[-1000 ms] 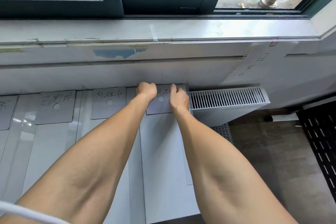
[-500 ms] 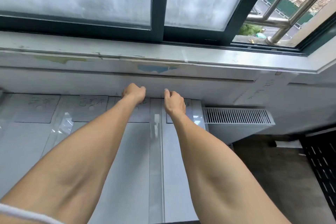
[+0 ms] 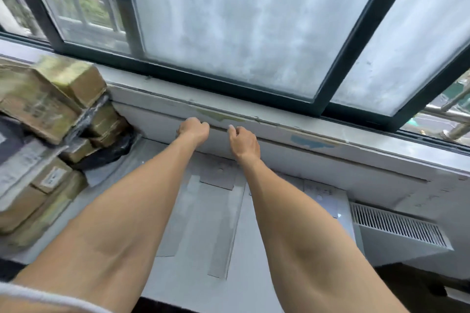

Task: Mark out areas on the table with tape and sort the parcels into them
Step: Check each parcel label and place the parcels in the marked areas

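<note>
Both curled, my left grip [image 3: 193, 131] and right grip [image 3: 244, 142] are hovering near the wall [image 3: 318, 162] above the bench [image 3: 241, 262]. Whether they are pinching anything — I cannot tell.

Left of the left hand [image 3: 193, 131] and its grip, parcels [image 3: 38, 99] in matt brown cardboard, one glossy black plastic bag [image 3: 114, 150] among them. Below both grips the worktop [image 3: 244, 249] runs smooth and pale, tape strips [image 3: 201, 223] a duller grey, paper labels [image 3: 217, 178] matt. Above, frosted glass [image 3: 241, 20] in a dark smooth frame [image 3: 229, 89], and the sill [image 3: 279, 123] shows chipped paint. Right of the right hand [image 3: 244, 141], a white ribbed radiator [image 3: 396, 223].
</note>
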